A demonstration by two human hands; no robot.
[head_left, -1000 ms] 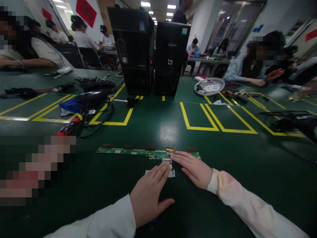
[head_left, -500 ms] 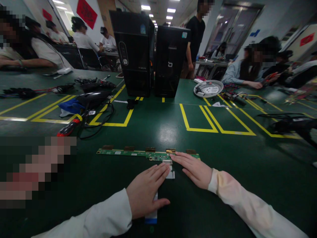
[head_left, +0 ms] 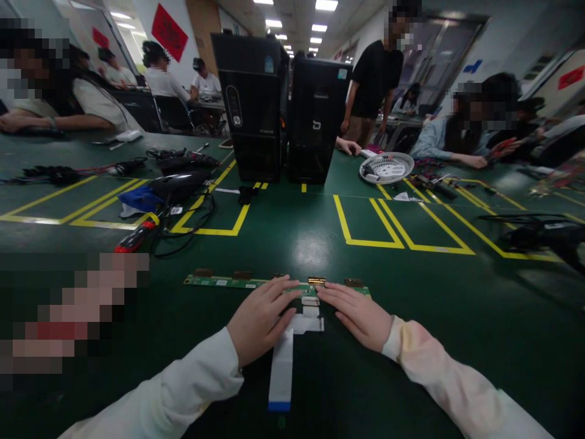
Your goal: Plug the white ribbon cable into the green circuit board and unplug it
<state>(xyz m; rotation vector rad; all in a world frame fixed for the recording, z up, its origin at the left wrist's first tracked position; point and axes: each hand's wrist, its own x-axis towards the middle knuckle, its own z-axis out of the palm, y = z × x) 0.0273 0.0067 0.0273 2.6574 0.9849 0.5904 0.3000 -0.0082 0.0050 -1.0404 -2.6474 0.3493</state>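
Observation:
A long, narrow green circuit board (head_left: 228,282) lies across the table in front of me, with brown and gold film tabs along its far edge. A white flat ribbon cable (head_left: 281,372) runs from the board's near side toward me, bends sideways, and ends in a blue tip. My left hand (head_left: 262,314) rests with its fingers stretched over the middle of the board, covering part of it and the cable's bend. My right hand (head_left: 359,313) lies flat, fingers extended, at the board's right part near the connector. Neither hand grips anything.
Two black computer towers (head_left: 249,110) stand at the back. A white basket (head_left: 386,167) sits back right. A red-and-black handled tool (head_left: 136,236), a blue-and-black bundle (head_left: 141,200) and cables lie left. A black tool (head_left: 548,235) is far right. Several people sit around; one stands behind.
My left hand has moved forward from the ribbon cable onto the board, uncovering more of the cable. My right hand has hardly moved. A person's hand now shows beside the right tower.

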